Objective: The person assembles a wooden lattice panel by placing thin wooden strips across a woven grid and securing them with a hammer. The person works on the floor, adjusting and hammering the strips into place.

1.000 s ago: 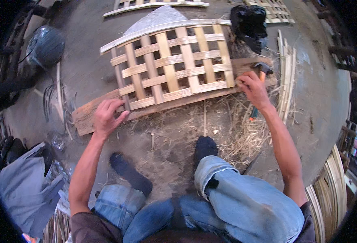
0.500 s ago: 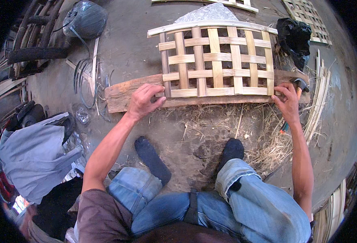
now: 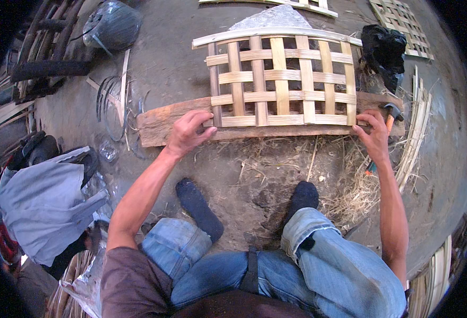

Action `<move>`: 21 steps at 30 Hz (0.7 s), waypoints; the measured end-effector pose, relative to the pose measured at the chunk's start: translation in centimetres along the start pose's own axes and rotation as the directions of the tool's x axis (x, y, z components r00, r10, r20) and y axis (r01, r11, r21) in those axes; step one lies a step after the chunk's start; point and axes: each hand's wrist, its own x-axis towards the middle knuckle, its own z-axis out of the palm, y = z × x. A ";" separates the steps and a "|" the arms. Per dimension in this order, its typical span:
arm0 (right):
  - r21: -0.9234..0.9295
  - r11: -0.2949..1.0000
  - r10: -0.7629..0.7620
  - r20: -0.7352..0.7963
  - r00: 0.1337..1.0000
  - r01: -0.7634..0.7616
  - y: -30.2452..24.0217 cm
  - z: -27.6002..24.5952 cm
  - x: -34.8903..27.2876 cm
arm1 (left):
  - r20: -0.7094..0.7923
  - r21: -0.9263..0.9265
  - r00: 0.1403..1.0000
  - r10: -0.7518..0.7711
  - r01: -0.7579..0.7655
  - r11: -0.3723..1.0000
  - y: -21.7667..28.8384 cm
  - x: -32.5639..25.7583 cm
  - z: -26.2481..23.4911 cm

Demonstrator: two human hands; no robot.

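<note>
A woven lattice panel of pale bamboo strips [image 3: 281, 77] leans over a rough wooden plank [image 3: 162, 119], its near edge lying on the wood. My left hand [image 3: 187, 132] pinches the panel's near left corner between thumb and fingers. At the near right corner, my right hand [image 3: 373, 132] grips the panel the same way. A thicker pale strip [image 3: 228, 38] runs along the panel's far edge. Just beyond my right hand, a hammer [image 3: 390, 123] with an orange handle rests on the plank.
A pale stone slab [image 3: 270, 18] shows behind the panel. To the right lie a black plastic bag [image 3: 383, 50], long split strips [image 3: 415, 135] and shavings [image 3: 358, 191]. On the left are a grey cloth [image 3: 42, 201], coiled strapping [image 3: 103, 106] and a wrapped bundle [image 3: 111, 26].
The panel and my right hand have shifted very slightly left; both grips stay. At the lower left a dark shape has drawn back, uncovering a bundle of thin sticks.
</note>
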 end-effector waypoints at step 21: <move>0.107 0.984 0.129 0.106 0.986 -0.140 -0.9 -1.4 1.2 | -0.038 0.013 0.999 0.018 -0.018 1.000 0.4 0.1 -0.3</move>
